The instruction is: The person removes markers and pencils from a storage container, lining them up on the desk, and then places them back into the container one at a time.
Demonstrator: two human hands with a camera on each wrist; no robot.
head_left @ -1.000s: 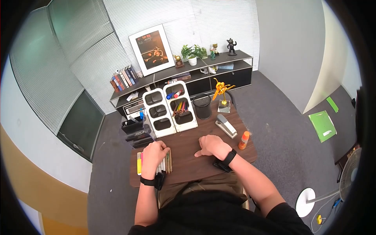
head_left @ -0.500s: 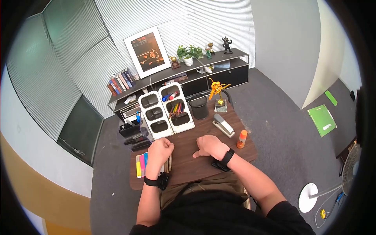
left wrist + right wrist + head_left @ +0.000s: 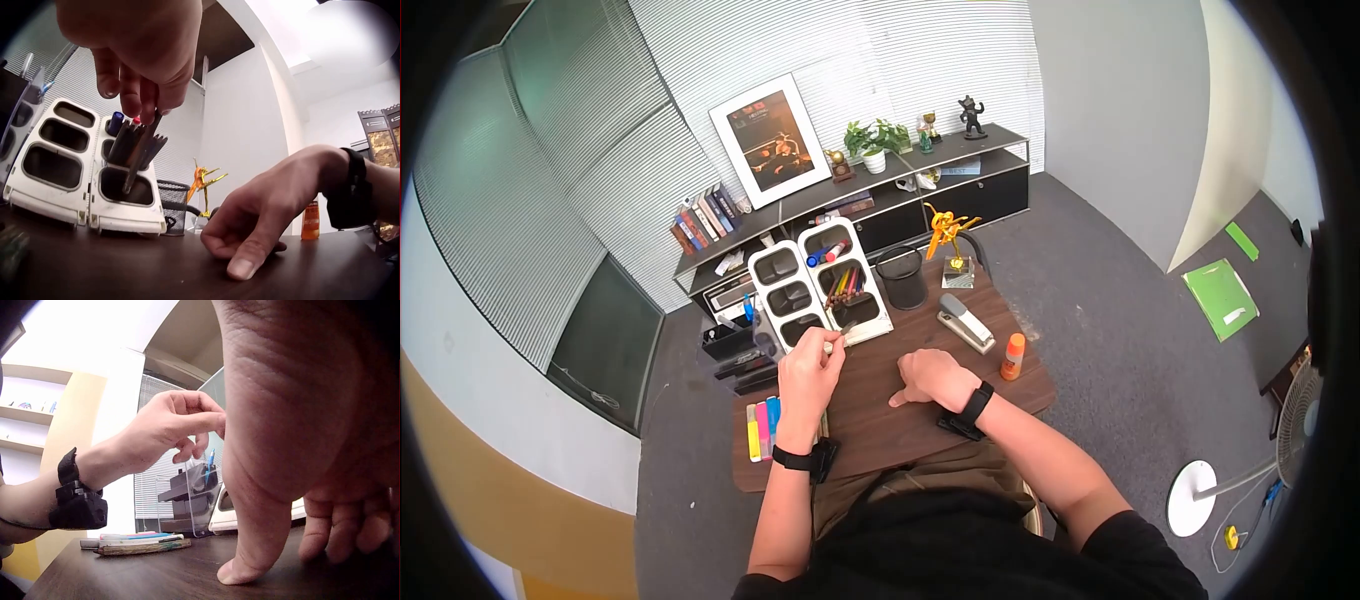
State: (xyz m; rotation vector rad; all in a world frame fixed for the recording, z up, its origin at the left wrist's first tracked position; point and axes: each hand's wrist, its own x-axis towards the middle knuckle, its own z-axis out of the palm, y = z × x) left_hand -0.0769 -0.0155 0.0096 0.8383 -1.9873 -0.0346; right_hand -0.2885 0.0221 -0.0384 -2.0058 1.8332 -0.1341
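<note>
Farther out, toward the white organizer (image 3: 868, 333), has moved the left hand (image 3: 808, 372), pinching a slim stick (image 3: 140, 157) whose tip points down at the near right compartment; whether it is inside, I cannot tell. Colored pencils (image 3: 847, 287) stand just beyond. Right of these, the right hand (image 3: 938, 378) rests relaxed, grasping nothing, near the stapler (image 3: 967, 323).

Pencils (image 3: 845, 288) stand in the organizer (image 3: 868, 330), left of the bin (image 3: 903, 291).
</note>
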